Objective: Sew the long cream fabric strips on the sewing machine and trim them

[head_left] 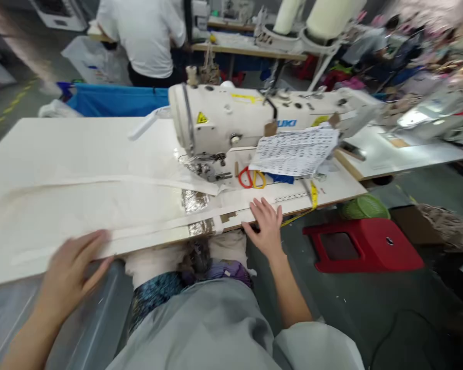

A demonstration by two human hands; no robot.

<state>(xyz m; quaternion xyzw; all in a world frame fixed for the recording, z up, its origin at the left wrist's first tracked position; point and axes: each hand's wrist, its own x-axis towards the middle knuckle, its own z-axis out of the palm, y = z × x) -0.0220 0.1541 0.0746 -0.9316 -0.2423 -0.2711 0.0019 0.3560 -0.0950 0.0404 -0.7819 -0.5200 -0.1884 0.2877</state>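
Note:
A long white fabric strip (pixel 150 227) lies along the front edge of the white sewing table. My left hand (pixel 71 272), slightly blurred, is at that edge near the strip's left part, fingers stretched out and thumb apart. Over the strip's right part, my right hand (pixel 265 226) rests flat with its fingers spread. Behind it stands a white sewing machine (pixel 216 118). A second pale strip (pixel 158 181) runs leftward from beside the presser foot (pixel 208 172). Scissors (pixel 251 178) with red and yellow handles lie right of the foot.
A printed sheet (pixel 295 151) hangs at the machine's front. A yellow tape measure (pixel 314 195) drapes over the table edge. On the floor at right are a red plastic stool (pixel 386 244) and a green basket (pixel 366 206). A person in a white shirt (pixel 144 36) is beyond the table.

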